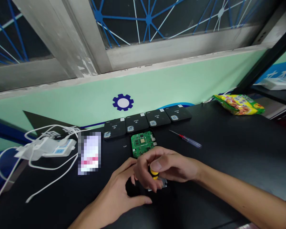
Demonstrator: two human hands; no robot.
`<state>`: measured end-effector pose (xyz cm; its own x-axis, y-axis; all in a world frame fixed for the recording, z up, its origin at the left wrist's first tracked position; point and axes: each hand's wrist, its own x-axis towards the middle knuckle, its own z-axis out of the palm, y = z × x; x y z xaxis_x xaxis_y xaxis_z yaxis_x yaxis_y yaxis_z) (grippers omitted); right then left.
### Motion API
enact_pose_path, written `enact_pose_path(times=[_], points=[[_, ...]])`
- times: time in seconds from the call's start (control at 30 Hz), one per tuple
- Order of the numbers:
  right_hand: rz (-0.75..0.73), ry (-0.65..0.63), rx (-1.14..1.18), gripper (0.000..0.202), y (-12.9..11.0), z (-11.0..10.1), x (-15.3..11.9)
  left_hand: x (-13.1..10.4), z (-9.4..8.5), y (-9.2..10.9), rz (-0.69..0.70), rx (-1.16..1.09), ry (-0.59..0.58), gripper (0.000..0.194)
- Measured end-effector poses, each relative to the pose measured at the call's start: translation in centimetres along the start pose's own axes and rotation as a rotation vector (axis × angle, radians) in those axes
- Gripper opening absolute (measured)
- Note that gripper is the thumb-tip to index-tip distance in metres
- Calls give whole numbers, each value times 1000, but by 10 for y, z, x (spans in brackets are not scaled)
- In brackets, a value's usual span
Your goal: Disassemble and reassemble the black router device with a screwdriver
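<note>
My right hand [173,163] is closed around a stubby yellow-and-black screwdriver [154,174], held upright with its tip hidden. Below it, my left hand [118,190] grips the left side of a dark device part [132,190], thumb in front and fingers behind. A shiny silvery piece [164,183] shows on that part under my right fingers; its kind is unclear. Just beyond both hands lies a green circuit board [142,142] in a black square case, partly covered by my right hand. A second screwdriver [189,140] with a clear handle rests to the right.
Several black square boxes [135,123] with labels stand in a row along the wall. At left are a blurred-out phone [89,154], a white power strip [60,149] and loose white cables [51,183]. A yellow-green snack bag [240,104] lies at the back right.
</note>
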<state>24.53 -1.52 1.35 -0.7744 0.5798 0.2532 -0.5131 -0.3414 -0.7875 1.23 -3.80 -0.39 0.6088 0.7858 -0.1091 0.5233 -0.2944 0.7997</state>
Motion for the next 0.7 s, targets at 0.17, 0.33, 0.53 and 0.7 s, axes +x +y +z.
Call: enact_pose_path(times=[0.17,0.33,0.53,0.7], points=[[-21,28,64,25,5,-1,-2,1,0,-1,-26,0,-20,40],[-21,27,28,27,5,-3,-2,0,0,2,-3,20,-4,38],[-33,28,38,32,7,-4,-2,2,0,4,-6,42,3,35],[-64,-6,69,33,8,-2,0,2,-1,5,-17,38,2,47]])
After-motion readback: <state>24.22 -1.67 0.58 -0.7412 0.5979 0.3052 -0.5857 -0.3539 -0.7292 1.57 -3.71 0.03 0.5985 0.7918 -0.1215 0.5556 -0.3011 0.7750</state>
